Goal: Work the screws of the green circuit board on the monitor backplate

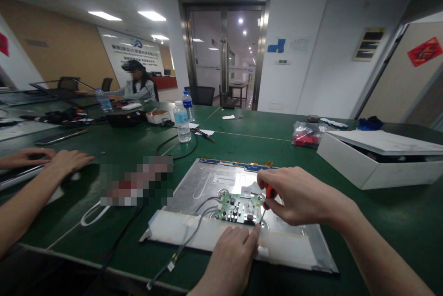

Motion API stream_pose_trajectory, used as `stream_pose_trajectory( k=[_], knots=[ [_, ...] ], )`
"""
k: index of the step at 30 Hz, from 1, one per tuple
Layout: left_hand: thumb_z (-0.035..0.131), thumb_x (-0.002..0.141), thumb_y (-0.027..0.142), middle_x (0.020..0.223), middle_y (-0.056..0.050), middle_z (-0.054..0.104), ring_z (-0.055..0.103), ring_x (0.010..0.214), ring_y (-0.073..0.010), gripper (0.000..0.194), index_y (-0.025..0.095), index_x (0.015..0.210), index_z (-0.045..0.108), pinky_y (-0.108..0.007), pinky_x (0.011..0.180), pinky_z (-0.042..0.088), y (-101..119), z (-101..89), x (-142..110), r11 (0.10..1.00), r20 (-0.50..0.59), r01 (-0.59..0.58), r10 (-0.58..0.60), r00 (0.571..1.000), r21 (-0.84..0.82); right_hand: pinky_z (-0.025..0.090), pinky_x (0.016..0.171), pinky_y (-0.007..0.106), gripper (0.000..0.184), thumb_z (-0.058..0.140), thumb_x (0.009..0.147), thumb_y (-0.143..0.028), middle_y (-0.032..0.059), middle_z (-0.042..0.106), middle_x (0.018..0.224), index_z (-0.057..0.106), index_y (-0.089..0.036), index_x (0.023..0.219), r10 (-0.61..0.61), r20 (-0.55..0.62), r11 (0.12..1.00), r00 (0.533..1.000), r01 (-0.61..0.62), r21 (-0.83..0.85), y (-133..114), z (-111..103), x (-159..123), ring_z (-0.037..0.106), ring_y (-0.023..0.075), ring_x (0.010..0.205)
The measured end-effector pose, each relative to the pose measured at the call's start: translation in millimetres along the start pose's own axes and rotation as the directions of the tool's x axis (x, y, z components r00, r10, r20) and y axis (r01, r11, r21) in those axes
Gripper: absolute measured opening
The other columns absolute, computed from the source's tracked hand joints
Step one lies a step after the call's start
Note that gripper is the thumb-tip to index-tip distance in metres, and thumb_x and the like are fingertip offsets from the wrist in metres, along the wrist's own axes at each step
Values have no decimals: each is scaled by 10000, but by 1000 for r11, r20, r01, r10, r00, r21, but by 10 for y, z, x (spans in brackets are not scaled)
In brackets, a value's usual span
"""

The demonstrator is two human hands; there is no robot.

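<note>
A silver metal panel lies flat on the green table in front of me. On its near half sits a small green circuit board with grey wires running off to the left. My right hand is shut on a red-handled screwdriver, its tip pointing down at the board's right edge. My left hand rests at the panel's near edge, a fingertip touching the board's lower right corner. A white strip covers the panel's near edge.
A white open box stands at the right, a bag with red parts behind it. Two water bottles and black cables stand beyond the panel. Another person's hands rest at the left; a seated person is at the far left.
</note>
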State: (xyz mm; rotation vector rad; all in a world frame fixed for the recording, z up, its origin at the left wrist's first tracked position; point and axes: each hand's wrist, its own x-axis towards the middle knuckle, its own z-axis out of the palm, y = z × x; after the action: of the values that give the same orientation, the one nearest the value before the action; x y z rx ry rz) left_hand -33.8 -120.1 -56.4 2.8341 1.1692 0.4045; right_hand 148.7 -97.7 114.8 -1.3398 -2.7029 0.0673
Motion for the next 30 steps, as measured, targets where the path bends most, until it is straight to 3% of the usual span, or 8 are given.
stream_pose_trajectory(
  k=[4, 13, 22, 25, 30],
  knots=[
    [430, 862, 73, 894, -65, 590, 535, 809, -236, 443, 162, 1294, 384, -378, 722, 444, 2, 7, -3, 1000, 11, 5, -5, 1000, 20, 278, 538, 265, 122, 509, 802, -218, 25, 638, 800, 522, -200, 921, 10, -3, 1000, 1000, -10, -12, 12, 26, 17, 536, 153, 655],
    [459, 841, 63, 904, -72, 598, 539, 812, -238, 431, 142, 1264, 426, -381, 734, 441, 16, -42, 22, 1000, 10, 9, -9, 1000, 7, 230, 506, 264, 149, 558, 829, -358, 13, 619, 701, 568, -210, 849, 95, -11, 991, 995, -96, -92, 9, 25, 73, 547, 154, 622],
    [446, 833, 67, 902, -69, 595, 529, 796, -224, 450, 156, 1274, 419, -352, 713, 431, 25, -65, 12, 1000, 11, 11, -10, 1000, -7, 192, 472, 271, 365, 481, 862, -542, 10, 601, 627, 576, -209, 747, 126, -5, 981, 992, -126, -146, 19, 24, 69, 559, 164, 573],
    [442, 836, 64, 912, -71, 592, 528, 804, -221, 462, 156, 1287, 405, -350, 722, 430, 21, -54, 7, 1000, 11, 5, -5, 1000, -6, 203, 486, 276, 347, 449, 896, -492, 19, 609, 635, 579, -205, 749, 122, 11, 982, 992, -119, -147, 19, 32, 72, 567, 164, 591],
    [451, 852, 72, 919, -73, 594, 532, 808, -230, 446, 157, 1287, 403, -366, 726, 436, 16, -39, 3, 1000, 20, 9, -10, 1000, 5, 234, 510, 269, 137, 510, 857, -328, 22, 644, 717, 572, -215, 903, 115, 34, 988, 993, -111, -105, -11, 26, 71, 569, 167, 633]
  ],
)
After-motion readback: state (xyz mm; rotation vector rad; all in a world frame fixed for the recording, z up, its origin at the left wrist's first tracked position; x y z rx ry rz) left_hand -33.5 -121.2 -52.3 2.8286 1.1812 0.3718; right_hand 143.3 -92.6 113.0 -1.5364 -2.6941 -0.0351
